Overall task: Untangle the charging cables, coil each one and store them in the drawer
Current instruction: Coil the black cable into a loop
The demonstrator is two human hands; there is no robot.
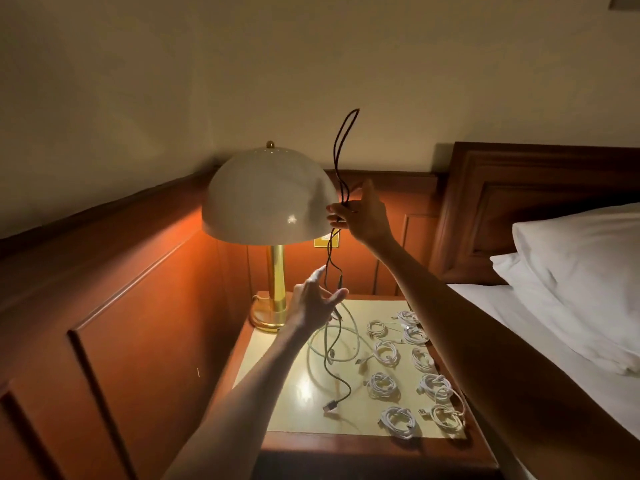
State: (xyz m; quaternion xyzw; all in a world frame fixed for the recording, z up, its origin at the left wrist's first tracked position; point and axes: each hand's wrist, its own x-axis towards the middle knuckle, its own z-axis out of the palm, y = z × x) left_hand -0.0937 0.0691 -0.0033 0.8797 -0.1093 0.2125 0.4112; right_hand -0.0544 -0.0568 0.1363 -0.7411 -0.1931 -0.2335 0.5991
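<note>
Dark cable hangs doubled from the right hand, which pinches it between thumb and fingertips high in front of the lamp. A narrow loop stands up above the pinch, and 2 strands drop from it to the nightstand. Holding it raised like this lets the cable's own weight pull the strands straight, so any crossing shows up in the air instead of in a heap.

The left hand is lower, fingers spread and thumb out, right beside the hanging strands. I cannot tell whether it touches them. Judging by its position, it is placed to run down or part the 2 strands. The cable's lower run lies on the tabletop and ends in a plug near the front edge.

That lower run crosses a loose pale cable, which lies in wide open rings on the tabletop. So the separating looks unfinished, and a hard pull upward could drag the pale one along.

To the right, about 9 coiled white cables sit in rough rows, apart from each other and from the tangle, probably kept aside so they do not catch again. None is stored yet. The drawer cannot be made out, since the nightstand front is in shadow
</note>
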